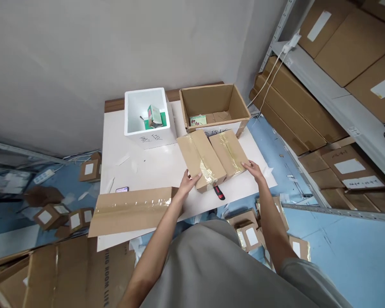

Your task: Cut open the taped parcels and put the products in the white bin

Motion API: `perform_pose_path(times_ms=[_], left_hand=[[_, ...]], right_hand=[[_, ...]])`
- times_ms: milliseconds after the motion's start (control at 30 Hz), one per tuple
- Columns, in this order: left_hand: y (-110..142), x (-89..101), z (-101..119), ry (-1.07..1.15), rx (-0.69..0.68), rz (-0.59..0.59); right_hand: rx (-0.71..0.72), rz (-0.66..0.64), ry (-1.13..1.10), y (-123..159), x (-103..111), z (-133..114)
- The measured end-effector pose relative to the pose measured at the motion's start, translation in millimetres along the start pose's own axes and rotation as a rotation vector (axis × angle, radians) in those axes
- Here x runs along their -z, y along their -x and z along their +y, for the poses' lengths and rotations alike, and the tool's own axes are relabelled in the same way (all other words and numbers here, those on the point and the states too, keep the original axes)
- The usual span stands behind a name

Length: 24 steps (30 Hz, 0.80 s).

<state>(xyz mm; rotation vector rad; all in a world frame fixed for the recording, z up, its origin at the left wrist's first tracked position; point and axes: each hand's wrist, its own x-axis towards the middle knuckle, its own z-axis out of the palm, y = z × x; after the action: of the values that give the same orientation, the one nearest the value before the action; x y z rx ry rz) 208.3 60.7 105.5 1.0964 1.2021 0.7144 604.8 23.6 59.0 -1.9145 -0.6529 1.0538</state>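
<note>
A closed cardboard box (pixel 211 156) sealed with clear tape lies on the white table (pixel 147 167). My left hand (pixel 188 182) grips its near left corner, fingers wrapped on the edge. My right hand (pixel 254 170) presses against its near right corner, fingers together. A red-handled cutter (pixel 218 192) lies on the table just below the box, between my hands. A flattened cardboard sheet (pixel 131 210) with tape lies at the table's near left edge, by my left forearm.
At the back of the table stand a white foam box (pixel 147 113) holding a small green carton and an open cardboard box (pixel 213 105). Metal shelves (pixel 327 98) with stacked cartons line the right. Small boxes litter the blue floor (pixel 340 239).
</note>
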Motion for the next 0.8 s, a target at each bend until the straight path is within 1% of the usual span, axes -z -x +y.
perform_pose_path(times_ms=[67, 133, 167, 233, 300, 400, 500, 600, 667, 733, 800], left_hand=[[1, -10.7, -7, 0.084, 0.102, 0.049], [4, -15.2, -11, 0.140, 0.173, 0.113], [5, -15.8, -12, 0.143, 0.180, 0.136], [6, -15.5, -8, 0.122, 0.158, 0.152], [3, -15.5, 0, 0.090, 0.123, 0.129], [-9, -19.4, 13, 0.054, 0.080, 0.100], [-26, -28.3, 19, 0.038, 0.078, 0.093], [-41, -39.5, 17, 0.028, 0.085, 0.071], [-47, -45.7, 14, 0.035, 0.047, 0.056], [-51, -48.7, 8, 0.051, -0.017, 0.031], [-50, -47.6, 0, 0.057, -0.064, 0.012]], right_hand=[[-0.037, -0.121, -0.047, -5, -1, 6], [-0.044, -0.189, -0.115, -5, -5, 13], [-0.043, -0.203, -0.157, -5, -7, 17], [-0.039, -0.198, -0.217, -3, -10, 23], [-0.046, -0.196, -0.243, -4, -9, 26], [-0.031, -0.205, -0.257, -10, 0, 24], [0.002, -0.172, -0.257, -23, 12, 16], [0.015, -0.149, -0.246, -37, 21, 11], [0.028, -0.130, -0.259, -42, 22, 14], [0.049, -0.098, -0.270, -41, 20, 25], [0.057, -0.061, -0.252, -33, 12, 42]])
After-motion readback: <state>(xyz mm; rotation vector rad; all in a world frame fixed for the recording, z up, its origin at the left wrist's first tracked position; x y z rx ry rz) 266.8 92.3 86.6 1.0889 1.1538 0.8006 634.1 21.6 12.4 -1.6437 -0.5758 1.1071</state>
